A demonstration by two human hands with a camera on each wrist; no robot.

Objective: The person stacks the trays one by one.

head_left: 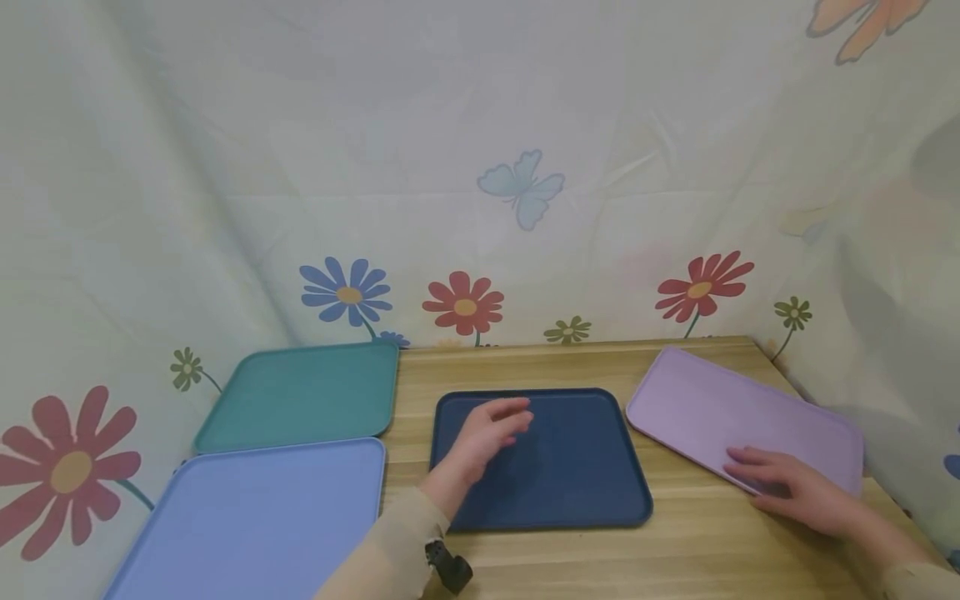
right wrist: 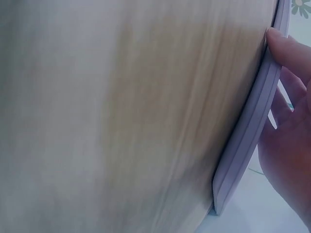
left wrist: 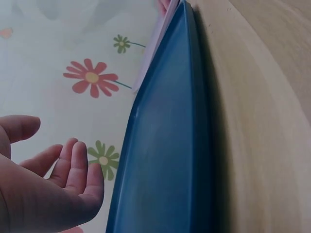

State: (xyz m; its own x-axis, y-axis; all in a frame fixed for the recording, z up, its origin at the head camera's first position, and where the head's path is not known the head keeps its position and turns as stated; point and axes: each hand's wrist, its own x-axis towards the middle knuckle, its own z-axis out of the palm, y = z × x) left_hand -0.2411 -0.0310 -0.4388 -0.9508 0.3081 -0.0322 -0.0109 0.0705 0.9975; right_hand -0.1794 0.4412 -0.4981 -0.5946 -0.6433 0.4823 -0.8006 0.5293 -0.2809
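In the head view a navy blue tray (head_left: pixel 562 458) lies in the middle of the wooden table. Over its left part hovers my left hand (head_left: pixel 483 442), fingers loosely bent and holding nothing. The left wrist view has this hand (left wrist: pixel 63 184) beside the blue tray (left wrist: pixel 160 131), apart from its rim. To the right lies a light purple tray (head_left: pixel 735 400), set at an angle. My right hand (head_left: pixel 802 492) is at its near edge, fingers extended over the tray. In the right wrist view the thumb (right wrist: pixel 286 48) is at the outer side of the purple rim (right wrist: pixel 248 131).
On the left side of the table (head_left: pixel 525 562) lie a green tray (head_left: pixel 315 392) at the back and a periwinkle blue tray (head_left: pixel 262 525) in front of it. A flower-printed cloth (head_left: pixel 420 125) hangs behind and along both sides.
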